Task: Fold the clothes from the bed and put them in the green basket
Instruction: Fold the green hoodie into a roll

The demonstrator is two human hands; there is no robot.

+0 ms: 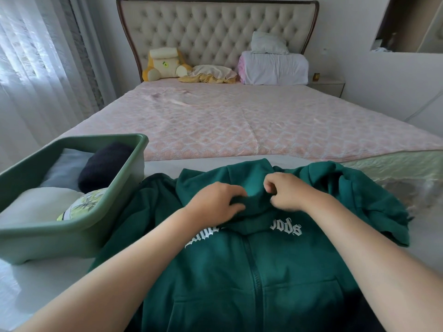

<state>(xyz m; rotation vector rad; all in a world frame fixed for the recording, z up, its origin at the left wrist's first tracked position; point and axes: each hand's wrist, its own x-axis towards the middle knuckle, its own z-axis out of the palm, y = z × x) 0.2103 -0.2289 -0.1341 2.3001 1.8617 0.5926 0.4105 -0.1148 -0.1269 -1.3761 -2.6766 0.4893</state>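
hoodie (275,271): dark green and zipped, lying front up on the white sheet at the foot of the bed (239,121), just beside the green basket (60,238).
left hand (215,202): a little blurred; its fingers look curled over a fold of the hood (239,173), gripping it.
right hand (285,195): thumb and curled fingers pinch the same bunched cloth at the neck.
step in hand: probably straightening the hood before the sides are folded in.
how to do it well: draw the hood's edges apart evenly and lay it flat. centre it on the zipper (255,279) so both halves match.
sleeve (371,200): the one on the person's right lies crumpled and should be smoothed out before it is folded across the chest.
basket room: folded pieces already fill much of it, so a tight, compact fold will probably sit better.
risk: the thick cloth will probably spring back, so press each fold down.
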